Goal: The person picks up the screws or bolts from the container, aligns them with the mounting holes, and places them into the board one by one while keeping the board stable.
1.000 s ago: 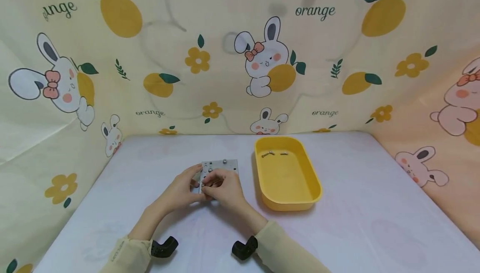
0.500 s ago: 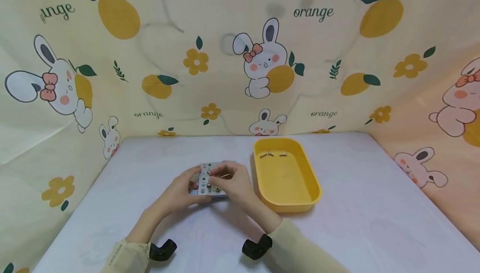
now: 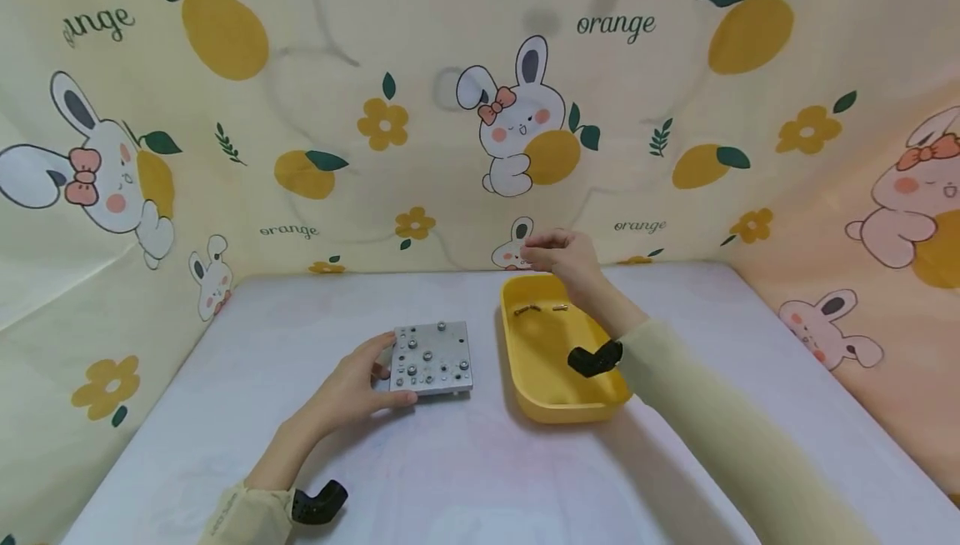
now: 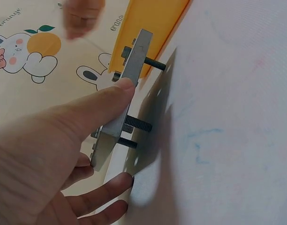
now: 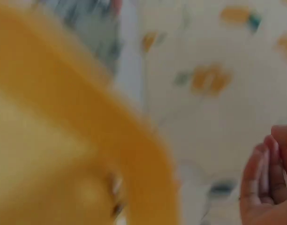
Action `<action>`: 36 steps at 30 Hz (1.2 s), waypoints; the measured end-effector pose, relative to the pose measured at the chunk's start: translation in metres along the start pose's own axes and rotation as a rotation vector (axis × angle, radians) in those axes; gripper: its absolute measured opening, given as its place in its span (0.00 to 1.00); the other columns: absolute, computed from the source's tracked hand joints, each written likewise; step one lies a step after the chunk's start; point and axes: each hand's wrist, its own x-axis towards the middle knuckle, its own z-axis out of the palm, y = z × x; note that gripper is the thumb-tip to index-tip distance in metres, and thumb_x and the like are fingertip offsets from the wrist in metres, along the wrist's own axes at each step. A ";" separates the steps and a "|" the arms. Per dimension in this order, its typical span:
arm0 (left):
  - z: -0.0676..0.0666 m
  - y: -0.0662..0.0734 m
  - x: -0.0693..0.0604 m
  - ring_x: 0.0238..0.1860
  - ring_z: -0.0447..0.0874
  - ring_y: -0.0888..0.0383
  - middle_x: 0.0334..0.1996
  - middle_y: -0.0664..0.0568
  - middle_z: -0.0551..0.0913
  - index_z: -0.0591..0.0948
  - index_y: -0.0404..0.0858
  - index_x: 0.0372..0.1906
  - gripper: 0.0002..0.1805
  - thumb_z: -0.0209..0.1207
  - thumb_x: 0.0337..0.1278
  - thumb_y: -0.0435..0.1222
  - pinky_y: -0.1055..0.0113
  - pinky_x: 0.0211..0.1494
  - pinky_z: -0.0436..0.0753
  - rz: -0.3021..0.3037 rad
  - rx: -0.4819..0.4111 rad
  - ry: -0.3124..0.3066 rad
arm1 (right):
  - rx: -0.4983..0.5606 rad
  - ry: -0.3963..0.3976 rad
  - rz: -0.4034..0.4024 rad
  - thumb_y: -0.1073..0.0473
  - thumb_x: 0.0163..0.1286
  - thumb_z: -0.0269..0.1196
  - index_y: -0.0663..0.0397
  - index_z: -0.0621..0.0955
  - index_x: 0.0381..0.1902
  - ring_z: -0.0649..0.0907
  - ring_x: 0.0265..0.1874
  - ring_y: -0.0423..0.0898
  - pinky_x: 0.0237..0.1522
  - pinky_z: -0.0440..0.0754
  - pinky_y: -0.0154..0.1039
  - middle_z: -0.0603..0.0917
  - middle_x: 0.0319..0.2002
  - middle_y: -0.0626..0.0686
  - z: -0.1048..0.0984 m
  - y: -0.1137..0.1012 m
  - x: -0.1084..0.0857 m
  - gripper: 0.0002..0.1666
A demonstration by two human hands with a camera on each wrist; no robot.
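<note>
Holding the metal plate (image 3: pixel 450 341) by its left side, my left grip (image 3: pixel 348 382) has the thumb along the near edge and a fingertip at the far left corner. The plate lies just right of that grip, and I judge it stiff, fairly heavy for its size, a bit slippery and hard to break. Its edges are the place to take hold: screws (image 4: pixel 141 123) poke out above and below, making a palm across the face awkward. Its underside is apart from the table (image 3: pixel 450 462); whether the screw tips touch, I cannot tell. Farther right sits the yellow tray (image 3: pixel 536 370), light and slightly bendy, I would guess. Loose screws (image 3: pixel 560 307) lie toward its far end: small, hard, likely to roll, best pinched by the shank. Beyond them my right grip (image 3: pixel 567 260) hangs in the air about the tray's far end, fingers gently bent, nothing visible between them. Behind it hangs the printed cloth (image 3: pixel 442 20).
</note>
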 end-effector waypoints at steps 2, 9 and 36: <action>-0.001 -0.001 0.000 0.50 0.78 0.53 0.68 0.44 0.67 0.60 0.38 0.75 0.58 0.76 0.40 0.53 0.55 0.52 0.79 -0.005 0.004 0.002 | -0.014 0.012 0.108 0.67 0.66 0.67 0.72 0.79 0.49 0.83 0.44 0.53 0.55 0.78 0.47 0.84 0.44 0.58 -0.014 0.014 0.009 0.16; -0.002 -0.002 0.000 0.50 0.78 0.53 0.68 0.43 0.67 0.60 0.38 0.75 0.58 0.76 0.40 0.54 0.54 0.52 0.79 0.007 0.016 0.005 | -0.204 -0.021 0.198 0.69 0.64 0.68 0.72 0.81 0.48 0.81 0.50 0.48 0.48 0.81 0.41 0.77 0.61 0.61 -0.027 0.048 0.018 0.16; 0.000 0.000 0.000 0.50 0.78 0.54 0.69 0.45 0.67 0.60 0.39 0.75 0.57 0.76 0.40 0.52 0.56 0.52 0.79 0.001 0.009 0.011 | -0.550 -0.262 0.083 0.71 0.52 0.75 0.67 0.85 0.34 0.85 0.29 0.45 0.34 0.83 0.35 0.87 0.30 0.56 -0.008 0.100 0.023 0.11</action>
